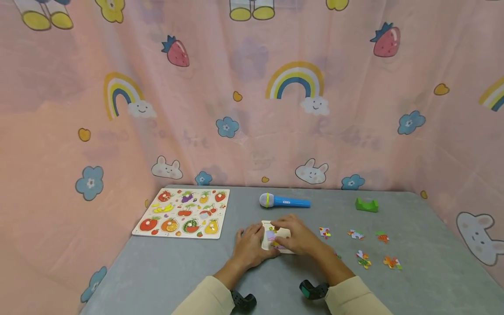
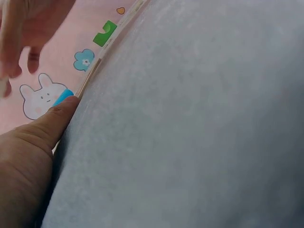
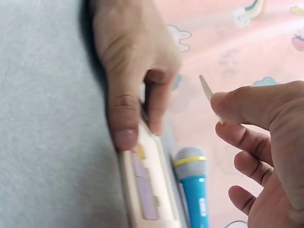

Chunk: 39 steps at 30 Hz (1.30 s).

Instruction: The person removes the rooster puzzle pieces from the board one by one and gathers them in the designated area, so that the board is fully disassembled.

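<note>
A small wooden puzzle board (image 1: pixel 266 243) lies on the table, with purple and yellow pieces (image 3: pixel 146 192) set in its frame. My left hand (image 1: pixel 250 245) grips the board's left end, thumb on the near edge and fingers on the far edge. Above the board is my right hand (image 1: pixel 299 236). In the right wrist view, its thumb and index finger pinch a thin, pale puzzle piece (image 3: pixel 207 90), seen edge-on, so its picture is hidden. The other fingers are loosely bent.
Several loose puzzle pieces (image 1: pixel 355 234) lie to the right, one partly hidden by the right forearm. A blue toy microphone (image 1: pixel 289 202) lies behind the board. The fruit puzzle board (image 1: pixel 181 221) is at the left, and a green notched block (image 1: pixel 366 205) at the back right.
</note>
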Each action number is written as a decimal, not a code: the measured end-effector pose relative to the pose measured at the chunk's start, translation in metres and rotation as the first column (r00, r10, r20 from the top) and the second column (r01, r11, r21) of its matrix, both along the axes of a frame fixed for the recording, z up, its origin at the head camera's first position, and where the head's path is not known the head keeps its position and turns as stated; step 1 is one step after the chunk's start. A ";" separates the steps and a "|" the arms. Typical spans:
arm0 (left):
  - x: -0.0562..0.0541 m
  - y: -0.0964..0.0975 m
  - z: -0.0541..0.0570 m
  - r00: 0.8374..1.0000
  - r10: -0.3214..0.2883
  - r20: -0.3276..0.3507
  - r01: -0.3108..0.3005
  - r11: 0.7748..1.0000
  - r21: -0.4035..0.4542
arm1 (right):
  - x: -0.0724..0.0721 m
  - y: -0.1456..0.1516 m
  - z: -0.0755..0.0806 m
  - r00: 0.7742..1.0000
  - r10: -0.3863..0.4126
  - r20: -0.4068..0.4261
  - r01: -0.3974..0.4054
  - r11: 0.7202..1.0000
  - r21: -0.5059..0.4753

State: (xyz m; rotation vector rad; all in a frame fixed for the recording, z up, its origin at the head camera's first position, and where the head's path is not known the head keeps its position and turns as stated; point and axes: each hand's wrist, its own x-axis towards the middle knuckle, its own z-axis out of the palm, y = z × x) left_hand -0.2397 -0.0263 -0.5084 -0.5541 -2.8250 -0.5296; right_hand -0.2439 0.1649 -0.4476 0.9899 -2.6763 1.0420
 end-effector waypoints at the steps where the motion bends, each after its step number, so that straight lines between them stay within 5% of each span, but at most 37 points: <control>1: 0.000 0.001 0.000 1.000 0.001 0.006 -0.001 1.000 -0.003 | 0.002 0.002 0.003 1.000 -0.008 0.004 0.008 1.000 -0.006; 7: 0.001 0.004 0.000 0.999 0.008 0.037 -0.008 1.000 0.009 | 0.019 0.014 0.019 0.999 -0.038 0.006 0.039 0.999 -0.034; 21: 0.001 0.003 0.001 0.999 0.030 0.044 -0.029 1.000 -0.008 | 0.053 0.052 0.041 0.984 -0.080 -0.158 0.066 0.994 -0.089; 31: 0.002 0.001 0.003 0.999 0.021 0.042 -0.020 1.000 -0.014 | 0.074 0.084 0.036 0.946 -0.092 -0.310 0.032 0.980 -0.194; 39: 0.001 0.000 0.003 0.999 0.015 0.042 -0.014 1.000 -0.006 | 0.091 0.105 0.030 0.934 -0.118 -0.337 0.046 0.976 -0.215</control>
